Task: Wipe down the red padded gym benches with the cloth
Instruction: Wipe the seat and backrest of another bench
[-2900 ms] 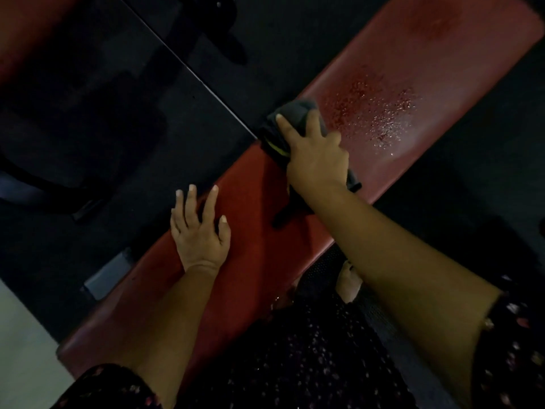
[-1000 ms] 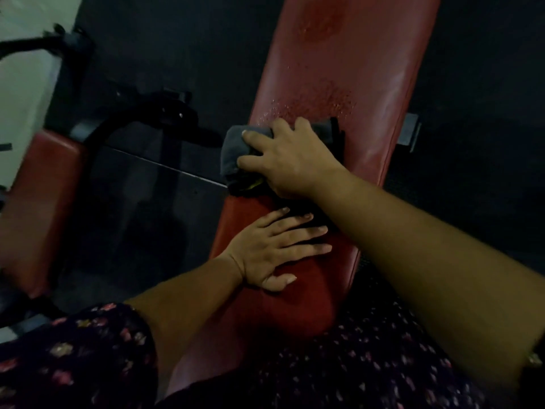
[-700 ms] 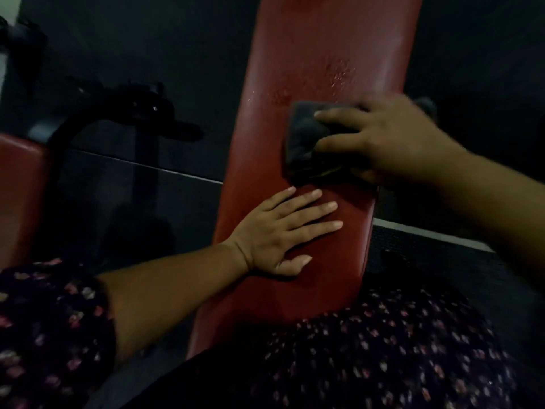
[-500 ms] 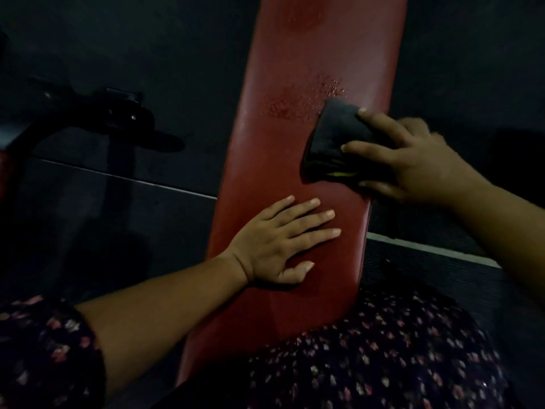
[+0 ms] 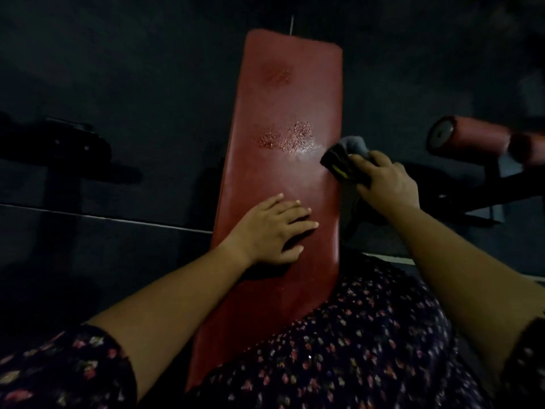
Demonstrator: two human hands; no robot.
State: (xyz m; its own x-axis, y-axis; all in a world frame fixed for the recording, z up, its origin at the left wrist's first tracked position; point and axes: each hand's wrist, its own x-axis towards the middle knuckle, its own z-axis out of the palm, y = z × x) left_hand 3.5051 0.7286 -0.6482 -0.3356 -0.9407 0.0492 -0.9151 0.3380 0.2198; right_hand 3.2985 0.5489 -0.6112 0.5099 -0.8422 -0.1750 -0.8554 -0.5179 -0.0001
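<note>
The right hand (image 5: 386, 184) has its fingers (image 5: 358, 160) curled round a bunched dark cloth (image 5: 346, 156), holding it at the right edge of the red bench (image 5: 292, 93), seemingly partly off the pad. The left hand (image 5: 272, 234) lies flat on the pad, fingers straight and released. Beyond the cloth, wet droplets (image 5: 287, 137) glisten mid-pad. A red roller pad (image 5: 472, 135) stands well apart at right.

Single head view, close, looking steeply down along bench (image 5: 283, 178).
</note>
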